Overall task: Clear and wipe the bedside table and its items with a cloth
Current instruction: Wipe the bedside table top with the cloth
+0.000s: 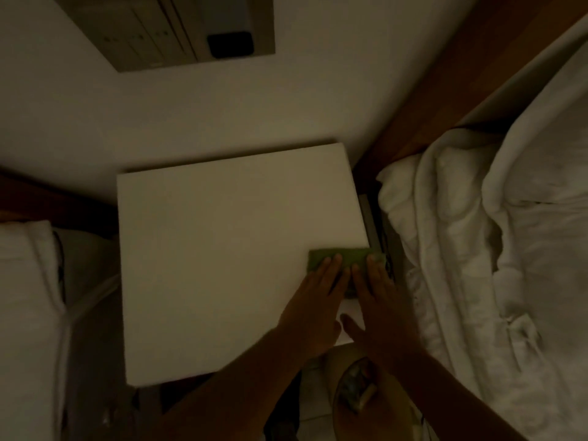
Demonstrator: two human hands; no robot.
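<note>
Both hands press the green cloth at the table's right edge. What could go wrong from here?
1. The cloth sits at the right edge under the left hand and right hand; a push further right could drop it into the dark gap beside the duvet.
2. The scene is very dim, so streaks or missed patches on the white table may go unnoticed.

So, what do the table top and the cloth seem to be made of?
The table top is probably painted or laminated board, white and matte: it looks smooth and flat, with sharp edges and no visible grain or gloss, though the light is dim. The cloth is likely a soft textile, green and dull: it lies thin and flat on the top. Its weave is too blurred to tell.
</note>
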